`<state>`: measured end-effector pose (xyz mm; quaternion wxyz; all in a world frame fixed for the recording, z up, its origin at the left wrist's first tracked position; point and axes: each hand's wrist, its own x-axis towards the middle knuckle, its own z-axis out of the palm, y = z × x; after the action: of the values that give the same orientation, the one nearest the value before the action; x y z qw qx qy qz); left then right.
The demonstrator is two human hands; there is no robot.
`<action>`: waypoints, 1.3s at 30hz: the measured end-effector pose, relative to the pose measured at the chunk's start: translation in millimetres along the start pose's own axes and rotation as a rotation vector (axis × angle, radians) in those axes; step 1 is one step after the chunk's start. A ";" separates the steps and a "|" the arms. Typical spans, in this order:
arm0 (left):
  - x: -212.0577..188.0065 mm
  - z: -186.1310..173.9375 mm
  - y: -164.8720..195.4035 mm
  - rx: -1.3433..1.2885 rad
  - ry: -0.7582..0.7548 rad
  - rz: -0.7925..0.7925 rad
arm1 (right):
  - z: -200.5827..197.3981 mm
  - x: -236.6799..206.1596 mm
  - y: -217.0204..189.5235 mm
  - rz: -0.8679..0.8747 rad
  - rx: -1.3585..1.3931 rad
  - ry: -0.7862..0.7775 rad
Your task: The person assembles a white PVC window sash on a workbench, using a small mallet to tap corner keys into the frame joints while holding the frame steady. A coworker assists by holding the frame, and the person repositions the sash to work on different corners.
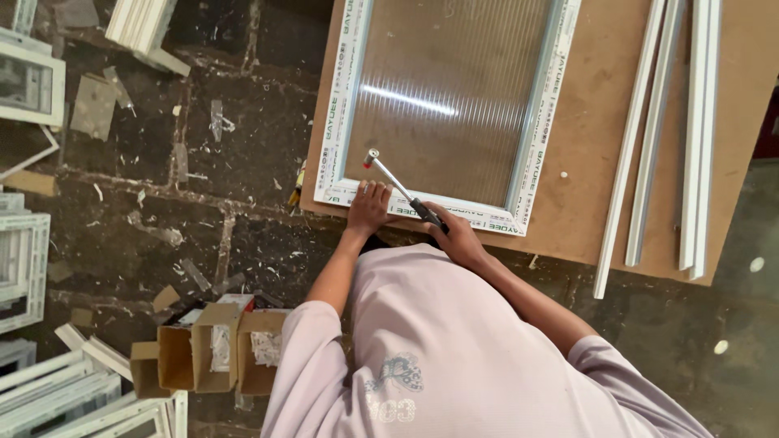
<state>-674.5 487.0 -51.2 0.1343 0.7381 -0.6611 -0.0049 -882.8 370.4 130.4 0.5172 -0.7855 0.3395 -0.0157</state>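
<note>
Dark, littered stone floor all around, and one brown fibreboard table (584,186) in the head view. On that table lies one white plastic window frame (337,122), rectangular, with a ribbed, glossy translucent pane (446,89) set in it. Right of the frame lie four long white profile strips (649,146), slim and straight, running up the board.

Now the hands, two of them. The left hand (369,207) is pressed flat on the frame's near rail, fingers spread, beside the near left corner. The right hand (458,235) is wrapped tight around the black grip of one small hammer (402,188), at the frame's near edge. From that grip a thin metal shaft slants up and left over the pane, ending in a little head above the left hand, near the frame's left rail.

Left of the frame, down on the floor, sit three open cardboard boxes (207,349), and white frame offcuts (28,81) are scattered beyond them.
</note>
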 end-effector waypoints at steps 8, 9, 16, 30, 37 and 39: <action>-0.5 2.8 1.6 0.047 0.035 0.012 | -14.7 -23.4 48.9 0.364 0.443 0.111; -0.8 2.6 1.4 0.038 0.050 0.016 | -19.5 -24.8 57.3 0.392 0.484 0.116; 5.6 7.0 30.5 0.158 -0.020 -0.090 | -76.1 -0.8 120.2 0.482 0.542 0.074; 26.8 4.5 106.4 0.242 -0.052 -0.230 | -82.9 144.0 112.8 0.313 0.036 -0.251; 25.9 -3.4 95.4 0.108 -0.070 -0.174 | -28.9 151.7 79.8 0.160 -0.209 -0.335; 24.2 -2.0 91.8 0.113 0.015 -0.156 | -19.1 155.8 75.2 0.097 -0.270 -0.377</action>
<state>-760.5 455.4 -26.3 0.0966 0.7937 -0.6000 0.0275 -809.0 251.9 26.5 0.4620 -0.8194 0.2731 0.2014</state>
